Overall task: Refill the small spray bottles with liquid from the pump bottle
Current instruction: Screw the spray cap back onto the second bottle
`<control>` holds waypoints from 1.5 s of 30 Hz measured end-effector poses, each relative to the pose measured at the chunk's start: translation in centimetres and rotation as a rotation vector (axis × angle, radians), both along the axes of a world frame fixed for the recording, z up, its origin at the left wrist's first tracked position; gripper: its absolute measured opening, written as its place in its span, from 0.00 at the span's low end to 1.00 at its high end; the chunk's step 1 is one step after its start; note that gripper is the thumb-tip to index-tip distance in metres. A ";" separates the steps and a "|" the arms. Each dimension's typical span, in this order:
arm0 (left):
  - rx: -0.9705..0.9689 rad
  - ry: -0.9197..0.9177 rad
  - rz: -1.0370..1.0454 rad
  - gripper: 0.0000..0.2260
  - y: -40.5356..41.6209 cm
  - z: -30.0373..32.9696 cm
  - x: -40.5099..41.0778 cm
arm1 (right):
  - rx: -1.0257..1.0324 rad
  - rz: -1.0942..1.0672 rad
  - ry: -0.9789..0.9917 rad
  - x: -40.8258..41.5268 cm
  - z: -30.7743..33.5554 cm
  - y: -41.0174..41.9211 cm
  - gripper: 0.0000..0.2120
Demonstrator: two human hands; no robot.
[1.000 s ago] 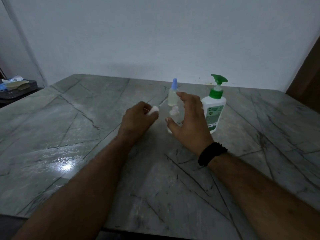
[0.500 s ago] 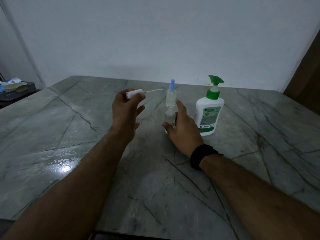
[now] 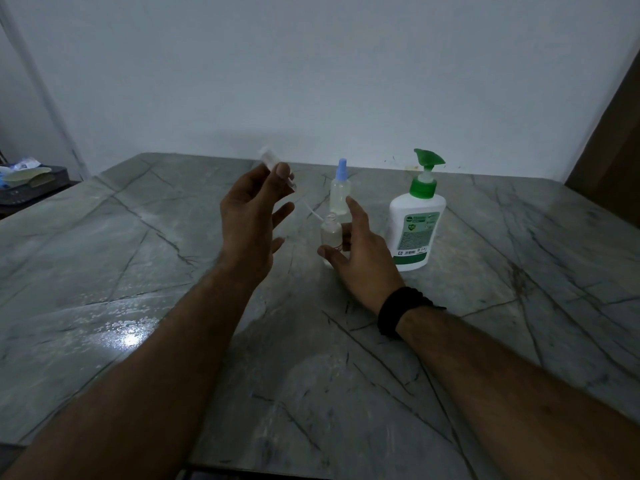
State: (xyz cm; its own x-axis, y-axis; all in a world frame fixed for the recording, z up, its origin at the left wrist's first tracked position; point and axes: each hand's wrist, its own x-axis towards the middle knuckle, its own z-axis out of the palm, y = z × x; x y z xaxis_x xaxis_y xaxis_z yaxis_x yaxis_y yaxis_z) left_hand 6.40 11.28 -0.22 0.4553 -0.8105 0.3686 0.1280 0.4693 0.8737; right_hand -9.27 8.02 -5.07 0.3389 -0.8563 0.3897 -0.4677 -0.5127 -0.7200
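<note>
From the head camera, you hold the sprayer head (image 3: 277, 169) pinched in the fingertips of your left hand (image 3: 251, 223), raised to the left of the open small bottle (image 3: 331, 237); its thin tube seems to slant down toward the bottle's mouth, but it is blurred. Your right hand (image 3: 360, 258) grasps this bottle, which stands on the marble table (image 3: 104, 271). Just behind it stands a second small bottle (image 3: 340, 194) with a blue cap. The pump bottle (image 3: 415, 226) is at its right.
</note>
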 end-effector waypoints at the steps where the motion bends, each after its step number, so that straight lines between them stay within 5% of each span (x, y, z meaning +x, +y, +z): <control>1: -0.008 0.017 0.002 0.19 0.0 0.1 0.0 | 0.001 0.003 0.001 0.0 0.0 0.0 0.42; 30: -0.047 -0.018 -0.076 0.14 -0.1 0.0 -0.4 | -0.009 0.051 -0.010 0.2 -0.1 0.3 0.41; 45: 0.066 -0.788 0.079 0.15 -0.8 -2.4 -1.7 | 0.013 0.017 -0.066 -0.1 -0.3 -0.2 0.47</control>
